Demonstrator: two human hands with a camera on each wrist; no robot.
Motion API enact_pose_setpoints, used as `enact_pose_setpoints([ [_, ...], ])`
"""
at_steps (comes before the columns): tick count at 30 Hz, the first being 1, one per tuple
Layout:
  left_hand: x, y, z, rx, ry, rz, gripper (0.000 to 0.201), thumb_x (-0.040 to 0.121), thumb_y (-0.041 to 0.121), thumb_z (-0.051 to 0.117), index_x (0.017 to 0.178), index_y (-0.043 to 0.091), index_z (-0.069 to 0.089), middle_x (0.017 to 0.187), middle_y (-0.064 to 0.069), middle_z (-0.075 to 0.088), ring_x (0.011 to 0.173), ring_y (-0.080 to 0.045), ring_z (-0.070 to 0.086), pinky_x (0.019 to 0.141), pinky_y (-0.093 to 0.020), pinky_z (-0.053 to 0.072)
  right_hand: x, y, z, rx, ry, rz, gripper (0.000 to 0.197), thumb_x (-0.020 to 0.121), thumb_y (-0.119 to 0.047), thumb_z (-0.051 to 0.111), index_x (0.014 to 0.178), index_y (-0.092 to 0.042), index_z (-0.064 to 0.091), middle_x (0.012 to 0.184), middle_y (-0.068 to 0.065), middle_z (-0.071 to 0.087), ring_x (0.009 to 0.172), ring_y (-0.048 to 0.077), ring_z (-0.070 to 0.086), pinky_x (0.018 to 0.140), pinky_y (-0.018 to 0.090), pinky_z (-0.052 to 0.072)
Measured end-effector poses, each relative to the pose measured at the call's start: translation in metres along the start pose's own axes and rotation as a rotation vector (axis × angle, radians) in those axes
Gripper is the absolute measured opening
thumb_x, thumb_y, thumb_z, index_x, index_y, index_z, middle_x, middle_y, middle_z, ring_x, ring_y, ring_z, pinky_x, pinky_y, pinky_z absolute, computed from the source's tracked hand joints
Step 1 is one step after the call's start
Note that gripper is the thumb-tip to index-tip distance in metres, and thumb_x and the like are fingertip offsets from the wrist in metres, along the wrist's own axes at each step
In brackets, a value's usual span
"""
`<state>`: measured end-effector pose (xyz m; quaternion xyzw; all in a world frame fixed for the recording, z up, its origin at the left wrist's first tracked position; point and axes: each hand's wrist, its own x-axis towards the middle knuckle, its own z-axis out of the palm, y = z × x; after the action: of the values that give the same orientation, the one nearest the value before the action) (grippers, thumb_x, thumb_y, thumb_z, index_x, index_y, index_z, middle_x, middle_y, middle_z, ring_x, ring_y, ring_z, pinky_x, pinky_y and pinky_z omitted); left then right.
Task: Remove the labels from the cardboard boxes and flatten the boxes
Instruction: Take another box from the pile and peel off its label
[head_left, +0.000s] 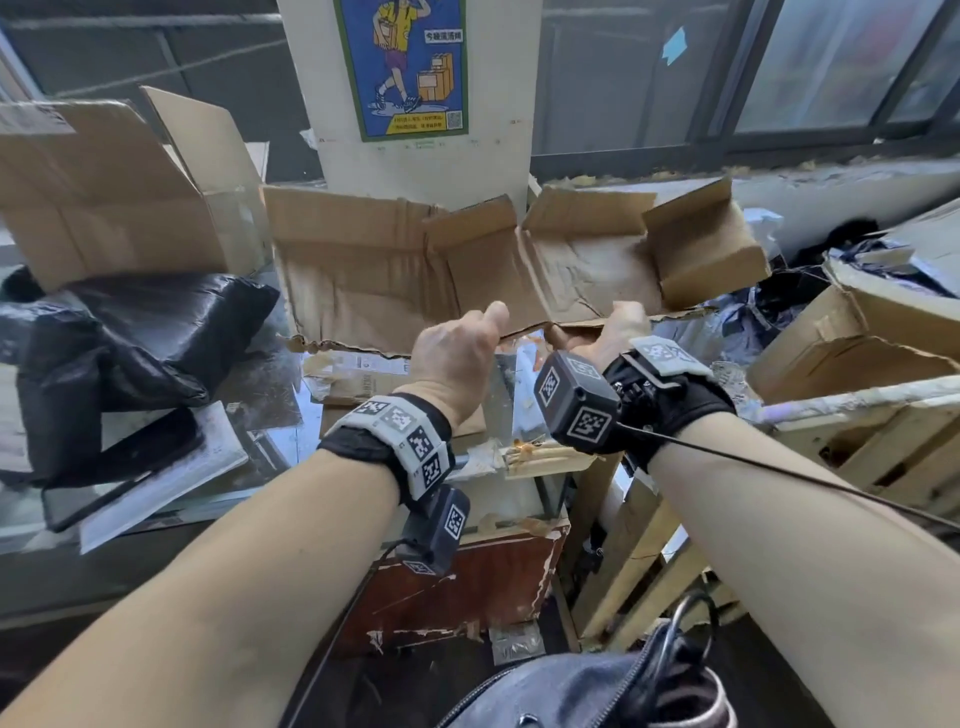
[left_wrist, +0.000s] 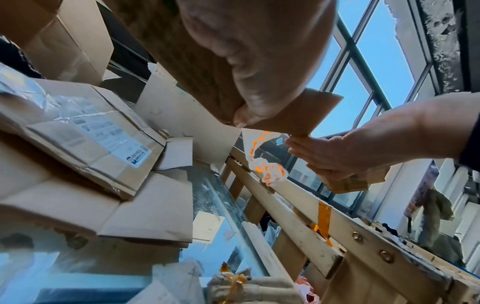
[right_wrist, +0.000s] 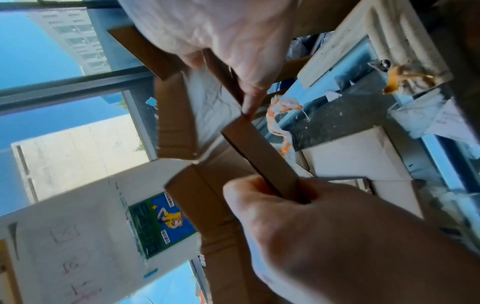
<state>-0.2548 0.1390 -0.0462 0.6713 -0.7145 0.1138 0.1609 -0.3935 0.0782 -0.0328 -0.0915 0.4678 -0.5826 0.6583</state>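
A: Starting at nine o'clock: what is sitting over there?

B: An unflattened cardboard box (head_left: 109, 192) is standing open at about ten o'clock, with a black plastic bag (head_left: 119, 343) lying below it at nine. In the left wrist view another box with a shipping label (left_wrist: 103, 131) still stuck on is lying on the tabletop (head_left: 270, 415); I cannot tell from the pictures which box that is in the head view.

A: And the piece being worked?

B: The opened-out cardboard sheet (head_left: 395, 270) is hanging at twelve o'clock, in front of the pillar with the poster (head_left: 402, 67). Its long axis is running from nine to three, with flaps still folded up at the two o'clock end.

A: How are the hands on it?

B: Both are gripping its near torn edge. The left hand (head_left: 454, 358) is clamping the edge, thumb on top and fingers curled beneath. The right hand (head_left: 618, 332) is pinching the same edge just beside it, toward one o'clock.

A: So what does the next move turn on?

B: I judge that the raised flaps lie to the right of both grips, so the right hand is nearer them; pressing them flat probably falls to it while the left is steadying the sheet.
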Motion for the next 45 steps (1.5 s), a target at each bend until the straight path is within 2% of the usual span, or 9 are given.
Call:
enact_pose_setpoints([
  [9,-0.003,0.004,0.002,0.01,0.01,0.188,0.046,0.098,0.004,0.043,0.139,0.025,0.048,0.117,-0.003,0.067,0.088,-0.026,0.059,0.068,-0.032,0.038,-0.002,0.014,0.016,-0.232,-0.303,0.242,0.017,0.086,0.006,0.048,0.102,0.008,0.053,0.097,0.024,0.058,0.074,0.033,0.059,0.043,0.037,0.053],
  [12,-0.005,-0.003,0.005,-0.069,-0.011,0.217,0.048,0.097,0.005,0.045,0.141,0.025,0.048,0.125,0.001,0.065,0.087,-0.022,0.052,0.072,-0.029,0.038,-0.001,0.012,0.014,-0.306,-0.254,0.251,0.04,0.086,0.01,0.038,0.126,0.008,0.046,0.112,0.026,0.053,0.078,0.035,0.058,0.051,0.043,0.053],
  [19,-0.007,-0.007,0.015,-0.316,0.001,-0.043,0.05,0.099,0.052,0.034,0.123,0.021,0.064,0.129,-0.002,0.062,0.126,-0.023,0.047,0.106,-0.036,0.031,0.0,0.005,0.008,-0.372,-0.284,0.265,0.026,0.096,-0.001,0.036,0.121,0.005,0.042,0.106,0.023,0.052,0.078,0.032,0.055,0.061,0.044,0.048],
  [24,-0.003,-0.011,0.017,-0.256,-0.316,-0.287,0.082,0.086,0.075,0.02,0.154,0.03,0.011,0.163,-0.004,0.007,0.149,-0.03,0.002,0.118,-0.057,0.004,-0.006,-0.005,0.008,-0.438,-0.362,0.202,0.019,0.1,-0.006,0.036,0.095,0.005,0.05,0.086,0.022,0.06,0.072,0.034,0.06,0.058,0.047,0.05],
  [27,0.001,-0.011,0.012,-0.463,-0.359,-0.33,0.093,0.082,0.074,0.043,0.154,0.033,0.0,0.163,-0.007,-0.003,0.148,-0.033,-0.003,0.118,-0.056,0.009,-0.001,-0.004,0.011,-0.432,-0.376,0.158,0.015,0.097,-0.003,0.042,0.09,0.002,0.054,0.079,0.017,0.064,0.062,0.028,0.067,0.047,0.036,0.056],
  [31,0.01,-0.014,0.002,-0.648,-0.282,-0.388,0.118,0.071,0.057,0.076,0.152,0.036,-0.007,0.161,-0.011,-0.008,0.148,-0.032,0.002,0.12,-0.046,0.013,0.002,-0.003,0.018,-0.485,-0.334,0.047,0.032,0.086,0.002,0.054,0.117,0.009,0.057,0.116,0.026,0.062,0.101,0.039,0.063,0.086,0.049,0.053],
  [33,0.015,-0.016,-0.002,-0.663,-0.201,-0.393,0.127,0.066,0.049,0.084,0.152,0.038,-0.008,0.16,-0.014,-0.007,0.148,-0.031,0.004,0.12,-0.043,0.015,0.004,-0.009,0.021,-0.496,-0.313,-0.022,0.038,0.082,0.006,0.056,0.12,0.005,0.058,0.113,0.024,0.064,0.098,0.038,0.065,0.085,0.051,0.053],
  [38,0.03,-0.018,-0.022,-0.609,0.018,-0.348,0.122,0.064,0.049,0.084,0.152,0.039,0.0,0.159,-0.009,-0.004,0.145,-0.032,0.003,0.117,-0.047,0.015,0.006,-0.022,0.028,-0.463,-0.308,-0.172,0.039,0.075,0.015,0.06,0.112,0.002,0.064,0.102,0.024,0.068,0.096,0.037,0.067,0.088,0.052,0.053],
  [45,0.049,-0.03,-0.05,-0.63,0.001,-0.629,0.107,0.078,0.056,0.07,0.154,0.034,-0.002,0.161,-0.007,-0.012,0.147,-0.036,-0.006,0.119,-0.047,0.008,-0.005,-0.03,0.034,-0.47,-0.396,-0.18,0.031,0.075,0.014,0.063,0.1,-0.005,0.065,0.102,0.023,0.068,0.093,0.033,0.067,0.088,0.047,0.054],
])
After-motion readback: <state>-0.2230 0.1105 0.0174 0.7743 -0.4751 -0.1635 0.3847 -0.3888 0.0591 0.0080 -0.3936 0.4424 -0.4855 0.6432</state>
